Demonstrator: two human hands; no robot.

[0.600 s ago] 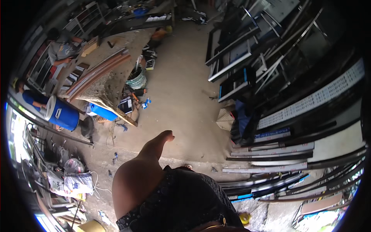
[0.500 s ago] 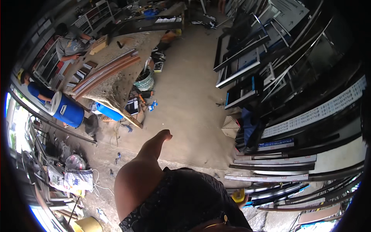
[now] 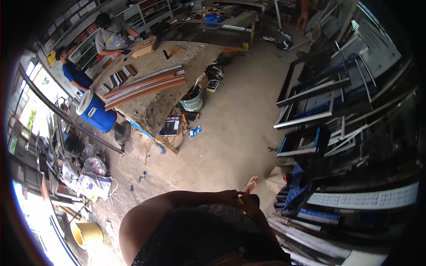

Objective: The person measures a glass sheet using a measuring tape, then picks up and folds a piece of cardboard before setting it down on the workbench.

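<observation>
Bent across my front, my left arm brings my left hand (image 3: 230, 196) to my right one. Its fingers look closed and touch or nearly touch a yellow tape measure (image 3: 241, 202); what they grip is hidden. My right hand (image 3: 252, 203) is closed round the tape measure, only a small yellow part of which shows. Both hands are close against my dark patterned shirt (image 3: 213, 226). Just beyond them, a sandalled foot (image 3: 251, 182) rests on the concrete floor.
A worktable (image 3: 153, 99) with brown profiles (image 3: 146, 88) stands ahead left; two people are beside it. A blue drum (image 3: 98, 114) and a bucket (image 3: 193, 101) stand near it. Metal frames (image 3: 306, 117) lean at right, above stacked long profiles (image 3: 319, 239). A yellow bucket (image 3: 87, 234) is lower left.
My left hand has come back from its forward reach and moved right to meet my right hand. The right hand with the tape measure has come up and inward. The view has shifted.
</observation>
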